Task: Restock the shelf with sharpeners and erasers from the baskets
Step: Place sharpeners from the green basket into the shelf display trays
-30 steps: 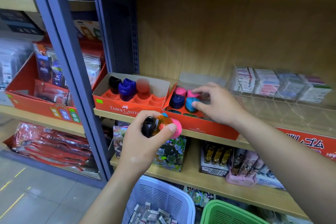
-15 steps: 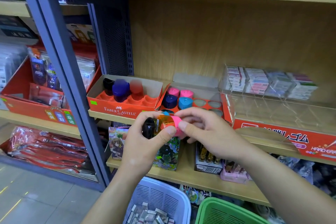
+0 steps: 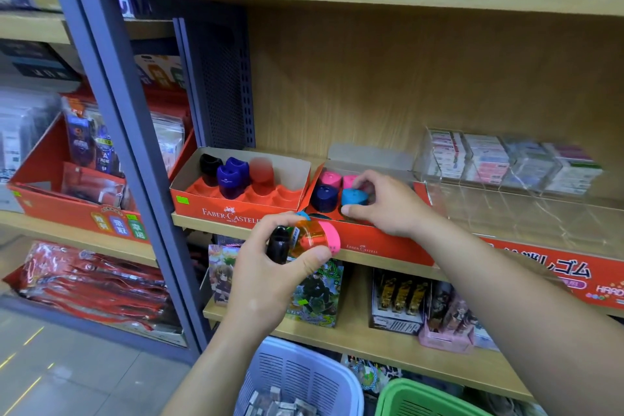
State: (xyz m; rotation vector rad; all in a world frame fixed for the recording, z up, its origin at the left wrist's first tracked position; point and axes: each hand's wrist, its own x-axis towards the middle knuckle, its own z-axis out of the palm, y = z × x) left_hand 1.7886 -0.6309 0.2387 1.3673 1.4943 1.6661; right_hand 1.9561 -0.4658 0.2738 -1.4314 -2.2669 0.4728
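Observation:
My left hand (image 3: 266, 270) is held in front of the shelf edge, gripping a bundle of sharpeners: a black one (image 3: 278, 244) and an orange one with a pink cap (image 3: 315, 236). My right hand (image 3: 388, 204) reaches into the right red sharpener tray (image 3: 378, 244). Its fingertips are pinched on a sharpener that they mostly hide, just right of a blue sharpener (image 3: 353, 196). A navy sharpener (image 3: 324, 196) and a pink one (image 3: 330, 178) stand in the same tray. The left Faber-Castell tray (image 3: 236, 211) holds black, purple and red sharpeners.
Erasers fill a clear acrylic display (image 3: 506, 159) on the right of the shelf. Below my arms stand a lavender basket (image 3: 304, 378) with small erasers and a green basket (image 3: 422, 398). A grey upright post (image 3: 135, 159) divides the shelving on the left.
My right hand came back to my left hand, took something from the bundle, then reached forward into the right tray again. The left hand stayed put.

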